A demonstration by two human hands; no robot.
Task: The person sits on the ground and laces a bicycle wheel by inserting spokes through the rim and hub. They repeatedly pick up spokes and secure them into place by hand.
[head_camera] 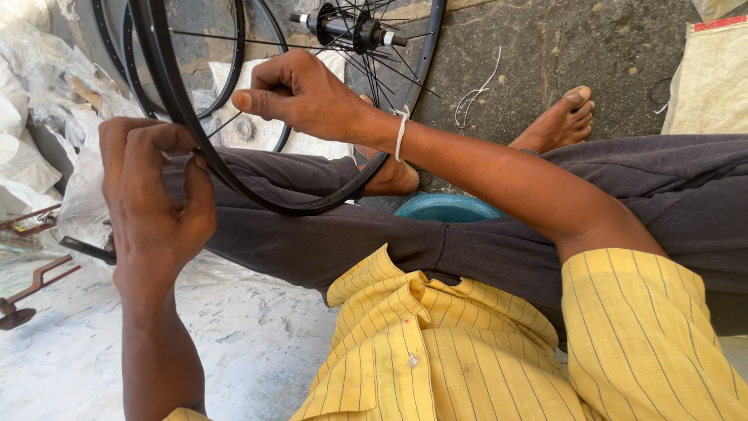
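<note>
Left hand [152, 199] clenched on the black wheel rim [257, 199], fingertips pinching its edge. Right hand [300, 93] reaching through the thin spokes [234, 40], fingers curled with thumb to forefinger; whether pinching a spoke, cannot tell. Hub [347, 27] just beyond the right fingers, rim resting across the dark-trousered leg [327, 242].

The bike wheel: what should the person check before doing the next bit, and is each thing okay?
1. Left hand grips the rim: ok, fingers wrap it.
2. Right hand is inside the wheel by the spokes: ok; what it pinches, cannot tell.
3. Rim rests steady on the lap: ok, it lies against the trouser leg.
4. Hub sits in the middle with spokes attached: ok.
5. Spokes tight enough: cannot tell.
6. Bare foot clear of the wheel: ok.
</note>
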